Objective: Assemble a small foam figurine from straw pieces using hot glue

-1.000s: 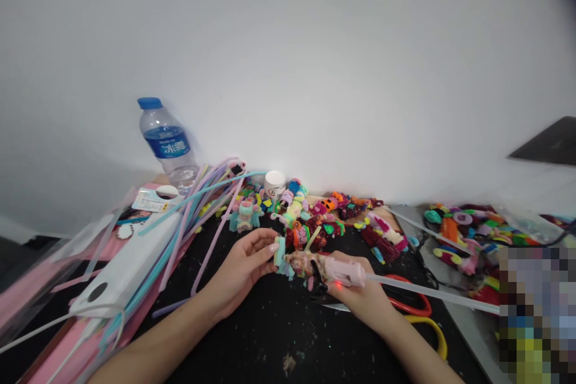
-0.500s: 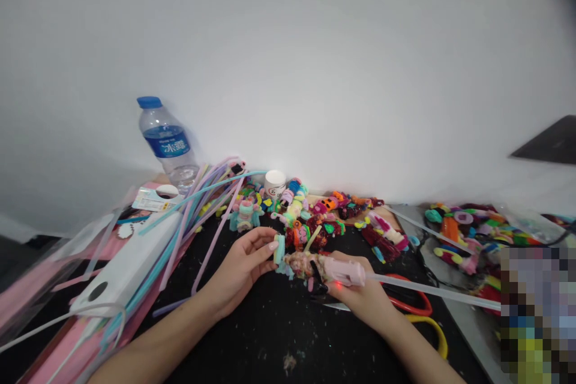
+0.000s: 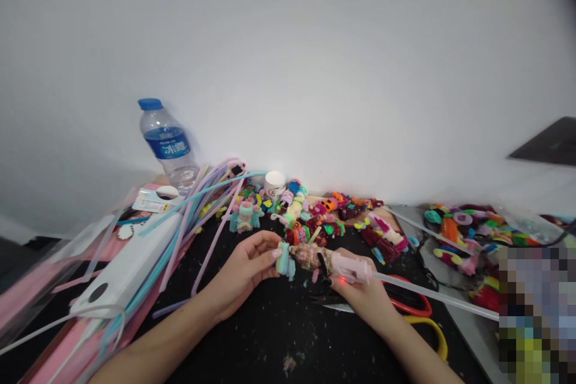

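Between the fingertips of my left hand (image 3: 256, 261) is a small pastel pipe-cleaner piece (image 3: 285, 261), mint, blue and yellow. My right hand (image 3: 360, 294) is wrapped round a pink hot glue gun (image 3: 348, 267) with a red light glowing on it. Crusted, fuzzy residue covers the gun's front end, which points at the piece, a small gap away. A long translucent glue stick (image 3: 432, 294) runs out of its back. Scissors (image 3: 416, 303) with red and yellow handles lie partly under my right hand and forearm.
Pipe-cleaner figures (image 3: 315, 228) crowd the back of the black work surface (image 3: 252, 336), beside a white paper cup (image 3: 274, 185). At left are loose pipe cleaners (image 3: 180, 240), a white power strip (image 3: 130, 264) and a water bottle (image 3: 166, 144). More figures (image 3: 463, 240) lie at right.
The glue gun has drawn back slightly to the right, opening a gap from the pastel piece. That piece has turned a little in my left fingers and sits slightly lower.
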### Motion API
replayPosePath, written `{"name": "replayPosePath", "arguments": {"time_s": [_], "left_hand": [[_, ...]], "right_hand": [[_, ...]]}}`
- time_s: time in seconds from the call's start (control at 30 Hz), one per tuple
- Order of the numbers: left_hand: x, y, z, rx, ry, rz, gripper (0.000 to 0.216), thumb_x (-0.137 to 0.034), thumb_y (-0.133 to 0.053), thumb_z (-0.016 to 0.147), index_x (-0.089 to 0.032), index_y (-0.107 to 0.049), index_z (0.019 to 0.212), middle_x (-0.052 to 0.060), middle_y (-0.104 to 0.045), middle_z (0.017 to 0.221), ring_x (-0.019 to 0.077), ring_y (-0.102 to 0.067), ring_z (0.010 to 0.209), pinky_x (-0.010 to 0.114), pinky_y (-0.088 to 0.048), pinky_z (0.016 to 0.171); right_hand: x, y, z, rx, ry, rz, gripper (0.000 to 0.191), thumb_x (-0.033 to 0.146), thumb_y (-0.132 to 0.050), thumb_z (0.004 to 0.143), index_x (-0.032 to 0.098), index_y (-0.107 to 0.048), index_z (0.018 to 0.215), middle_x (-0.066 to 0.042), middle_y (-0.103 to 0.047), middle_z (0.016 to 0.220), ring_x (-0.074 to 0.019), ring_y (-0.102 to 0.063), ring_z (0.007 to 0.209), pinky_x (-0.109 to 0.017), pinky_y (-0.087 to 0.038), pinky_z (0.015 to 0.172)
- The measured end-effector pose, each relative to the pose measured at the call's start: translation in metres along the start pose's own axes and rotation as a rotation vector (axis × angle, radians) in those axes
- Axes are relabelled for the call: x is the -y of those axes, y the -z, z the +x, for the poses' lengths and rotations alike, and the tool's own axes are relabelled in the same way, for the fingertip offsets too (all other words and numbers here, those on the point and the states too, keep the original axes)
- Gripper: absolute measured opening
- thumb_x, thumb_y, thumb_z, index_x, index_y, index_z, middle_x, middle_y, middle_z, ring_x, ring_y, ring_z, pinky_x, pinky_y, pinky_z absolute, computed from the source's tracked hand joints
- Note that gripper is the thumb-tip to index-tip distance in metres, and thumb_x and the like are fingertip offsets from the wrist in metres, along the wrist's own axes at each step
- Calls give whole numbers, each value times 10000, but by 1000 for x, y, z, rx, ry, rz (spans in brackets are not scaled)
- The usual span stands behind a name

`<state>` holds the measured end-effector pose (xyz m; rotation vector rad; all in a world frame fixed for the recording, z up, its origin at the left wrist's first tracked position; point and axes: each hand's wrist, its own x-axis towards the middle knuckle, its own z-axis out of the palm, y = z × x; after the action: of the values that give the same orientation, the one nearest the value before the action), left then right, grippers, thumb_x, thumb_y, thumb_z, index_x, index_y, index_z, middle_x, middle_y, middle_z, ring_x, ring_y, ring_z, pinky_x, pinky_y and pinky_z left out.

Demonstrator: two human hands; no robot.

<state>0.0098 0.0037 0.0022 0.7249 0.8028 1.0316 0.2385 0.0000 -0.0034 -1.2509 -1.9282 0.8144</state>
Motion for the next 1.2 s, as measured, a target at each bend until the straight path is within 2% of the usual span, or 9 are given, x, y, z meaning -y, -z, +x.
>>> {"name": "replayPosePath", "arguments": {"time_s": [0.13,0.23,0.3,0.4,0.63,0.77,0.9,1.03,1.2], "left_hand": [[0,0,-1,20,-2,3,151,-200,-703,749,-181,-627,879,-9,-564,806,85,-540,695,191,-471,618],[0,1,0,5,-5,-16,150,-194,-695,760,-184,-620,890,-10,-561,815,80,-544,700,188,-482,627],[-1,2,1,-26,-14,-30,167,-197,-700,756,-188,-620,902,-11,-559,828,77,-546,703,188,-488,632],[-1,4,4,-86,-37,-41,208,-206,-720,734,-189,-626,919,-7,-554,843,77,-545,703,183,-496,624],[0,5,5,-224,-155,-52,229,-205,-731,714,-196,-629,919,-10,-550,893,79,-548,736,173,-506,626],[0,5,6,-244,-200,-46,204,-209,-715,731,-195,-623,913,-7,-553,905,91,-544,770,187,-504,649],[0,7,7,-240,-210,-42,196,-213,-701,746,-197,-616,921,-3,-551,922,103,-537,811,214,-496,698],[0,8,8,-249,-224,-51,188,-216,-696,751,-206,-612,919,-5,-545,940,107,-525,850,224,-478,740],[1,6,10,-255,-222,-45,187,-221,-711,734,-208,-627,901,-8,-546,922,109,-523,841,233,-472,747]], "right_hand": [[-2,0,-1,-41,7,-6,114,238,-558,730,190,-502,642,40,-467,578,-104,-408,521,-209,-339,491],[-1,2,-1,-136,-36,-20,56,245,-550,744,190,-553,745,20,-547,629,-124,-477,556,-214,-383,523],[1,3,0,-215,-79,-78,153,276,-537,762,188,-572,882,-11,-610,724,-153,-542,628,-233,-425,584],[1,6,3,-292,-85,-215,332,285,-516,769,179,-509,1083,-64,-636,903,-195,-587,743,-281,-458,671],[-15,5,9,-363,-73,-542,438,258,-446,799,137,-401,1218,-151,-555,1156,-293,-534,1040,-443,-429,837],[-18,4,10,-369,-182,-749,444,211,-379,838,125,-373,1273,-155,-548,1155,-315,-507,1063,-474,-424,820],[-17,3,10,-353,-242,-863,461,217,-428,812,111,-408,1260,-154,-553,1094,-334,-505,980,-476,-436,767],[-14,5,10,-437,-152,-807,462,218,-469,778,120,-435,1228,-168,-504,1139,-339,-462,1034,-478,-426,791],[-9,8,8,-494,142,-611,287,223,-467,838,169,-496,1118,-134,-502,1124,-290,-445,1066,-474,-377,874]]}}
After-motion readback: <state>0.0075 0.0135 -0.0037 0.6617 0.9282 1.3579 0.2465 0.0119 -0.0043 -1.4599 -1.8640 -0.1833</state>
